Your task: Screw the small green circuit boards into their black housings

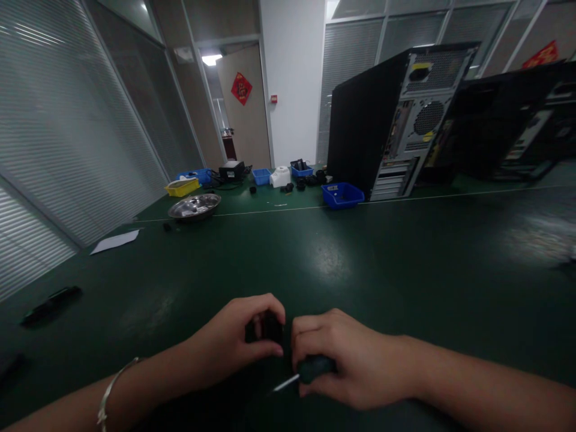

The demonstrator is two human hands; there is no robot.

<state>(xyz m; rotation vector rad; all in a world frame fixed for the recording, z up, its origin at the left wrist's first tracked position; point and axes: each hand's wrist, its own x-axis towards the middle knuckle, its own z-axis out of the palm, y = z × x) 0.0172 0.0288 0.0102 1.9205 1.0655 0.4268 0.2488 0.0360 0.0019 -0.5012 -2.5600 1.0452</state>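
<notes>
My right hand (346, 357) is closed around the dark green handle of a screwdriver (316, 367), whose thin metal shaft points down and to the left. Close beside it, my left hand (245, 330) curls its fingers and thumb about a small dark object (271, 328). That object is blurred and partly hidden by the fingers, so its kind does not show. Both hands are low over the green table top, with a narrow gap between them. A bracelet (108, 393) circles my left wrist.
Far left on the green table (252, 258) lie a dark pen-like tool (50, 306) and a white paper (116, 241). Further back stand a metal bowl (194, 207), a yellow tray (182, 187), a blue bin (342, 196) and a black computer case (369, 126).
</notes>
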